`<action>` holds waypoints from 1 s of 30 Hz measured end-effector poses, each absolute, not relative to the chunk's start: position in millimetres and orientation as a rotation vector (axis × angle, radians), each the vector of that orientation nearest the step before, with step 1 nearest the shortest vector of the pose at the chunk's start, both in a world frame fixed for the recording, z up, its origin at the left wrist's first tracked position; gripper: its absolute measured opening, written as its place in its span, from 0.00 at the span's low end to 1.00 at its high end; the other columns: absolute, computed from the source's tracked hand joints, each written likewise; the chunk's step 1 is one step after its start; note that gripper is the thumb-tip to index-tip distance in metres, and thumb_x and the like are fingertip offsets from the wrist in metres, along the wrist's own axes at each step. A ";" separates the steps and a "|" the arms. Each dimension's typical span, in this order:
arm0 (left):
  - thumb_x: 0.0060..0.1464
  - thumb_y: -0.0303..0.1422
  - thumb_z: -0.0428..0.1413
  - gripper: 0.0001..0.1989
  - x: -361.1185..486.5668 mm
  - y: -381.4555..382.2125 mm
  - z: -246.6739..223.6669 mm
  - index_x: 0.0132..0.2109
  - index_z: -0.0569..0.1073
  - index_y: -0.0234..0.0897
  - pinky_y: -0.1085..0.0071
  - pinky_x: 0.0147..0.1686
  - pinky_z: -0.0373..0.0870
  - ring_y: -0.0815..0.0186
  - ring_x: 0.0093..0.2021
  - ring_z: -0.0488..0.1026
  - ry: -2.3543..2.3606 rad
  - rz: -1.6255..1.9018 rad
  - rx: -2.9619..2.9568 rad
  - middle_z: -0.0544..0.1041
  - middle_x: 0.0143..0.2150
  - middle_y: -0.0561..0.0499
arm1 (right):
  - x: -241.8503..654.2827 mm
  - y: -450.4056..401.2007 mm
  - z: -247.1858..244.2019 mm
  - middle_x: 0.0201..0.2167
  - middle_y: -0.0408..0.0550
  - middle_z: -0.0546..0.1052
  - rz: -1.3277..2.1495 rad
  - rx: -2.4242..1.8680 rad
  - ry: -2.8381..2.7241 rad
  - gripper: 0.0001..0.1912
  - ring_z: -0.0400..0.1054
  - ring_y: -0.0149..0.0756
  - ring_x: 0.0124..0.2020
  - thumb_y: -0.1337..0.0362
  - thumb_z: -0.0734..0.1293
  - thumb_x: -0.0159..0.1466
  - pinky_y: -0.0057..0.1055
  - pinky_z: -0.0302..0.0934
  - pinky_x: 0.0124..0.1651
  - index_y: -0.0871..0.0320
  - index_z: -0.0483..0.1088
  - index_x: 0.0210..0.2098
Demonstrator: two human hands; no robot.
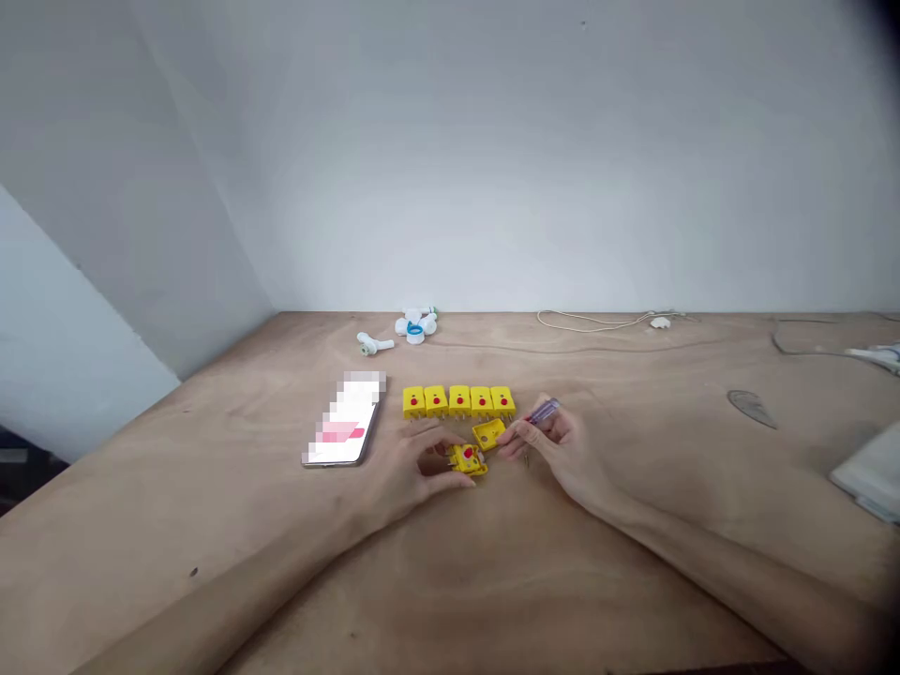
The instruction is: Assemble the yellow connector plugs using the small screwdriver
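Note:
My left hand (422,461) grips an opened yellow plug body (468,457) with a red part inside, low over the wooden table. In my right hand (555,445) is a screwdriver (545,411) with a clear purplish handle, held between the fingers; its tip is hard to make out. Between the two hands lies a yellow cover (488,433), its hollow side up, close to my right fingertips. Just behind it, several yellow plugs (459,401) with red dots stand side by side in a row, metal pins toward me.
A phone (346,422) with a lit screen lies left of my left hand. White fittings (414,328) sit near the wall, one with a blue ring. A thin cord (597,325) runs along the back; a white object (872,473) is at the right edge.

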State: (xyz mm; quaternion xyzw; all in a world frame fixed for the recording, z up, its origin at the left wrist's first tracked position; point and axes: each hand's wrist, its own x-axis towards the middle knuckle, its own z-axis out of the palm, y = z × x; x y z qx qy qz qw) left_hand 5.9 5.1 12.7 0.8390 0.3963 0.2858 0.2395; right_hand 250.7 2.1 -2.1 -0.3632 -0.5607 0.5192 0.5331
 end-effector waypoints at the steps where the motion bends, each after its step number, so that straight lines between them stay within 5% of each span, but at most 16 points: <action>1: 0.55 0.45 0.65 0.17 6.0 4.9 13.0 0.48 0.79 0.42 0.62 0.48 0.75 0.56 0.47 0.77 1.093 0.782 2.290 0.80 0.48 0.47 | 250.7 1.8 -2.1 0.34 0.48 0.83 1.245 -0.848 -1.332 0.14 0.79 0.40 0.32 0.52 0.72 0.64 0.37 0.76 0.38 0.55 0.68 0.36; 7: 0.56 0.43 0.65 0.16 5.9 4.4 11.0 0.48 0.79 0.41 0.66 0.43 0.76 0.58 0.43 0.79 1.082 0.773 2.181 0.81 0.45 0.48 | 254.4 -2.7 -2.8 0.41 0.50 0.83 1.207 -0.775 -1.475 0.15 0.79 0.40 0.36 0.51 0.64 0.71 0.37 0.75 0.41 0.53 0.68 0.50; 14: 0.55 0.42 0.65 0.15 8.3 3.6 12.9 0.46 0.80 0.40 0.66 0.42 0.76 0.58 0.42 0.78 1.105 0.778 2.215 0.82 0.43 0.48 | 253.3 -1.9 -2.1 0.37 0.49 0.83 1.173 -0.814 -1.420 0.12 0.80 0.41 0.33 0.53 0.69 0.67 0.37 0.76 0.39 0.55 0.73 0.38; 21: 0.56 0.47 0.64 0.18 4.4 4.6 9.0 0.49 0.78 0.43 0.61 0.50 0.73 0.56 0.49 0.76 1.097 0.770 2.308 0.79 0.49 0.47 | 250.0 -2.2 -0.9 0.34 0.49 0.84 1.169 -0.865 -1.353 0.13 0.80 0.41 0.31 0.52 0.74 0.61 0.37 0.76 0.38 0.55 0.73 0.34; 30: 0.55 0.48 0.64 0.19 4.4 3.4 8.6 0.49 0.78 0.43 0.61 0.46 0.75 0.55 0.47 0.77 1.180 0.732 2.318 0.80 0.48 0.47 | 248.4 0.3 -3.4 0.33 0.49 0.82 1.087 -0.883 -1.317 0.15 0.77 0.37 0.30 0.50 0.71 0.65 0.34 0.73 0.37 0.56 0.71 0.35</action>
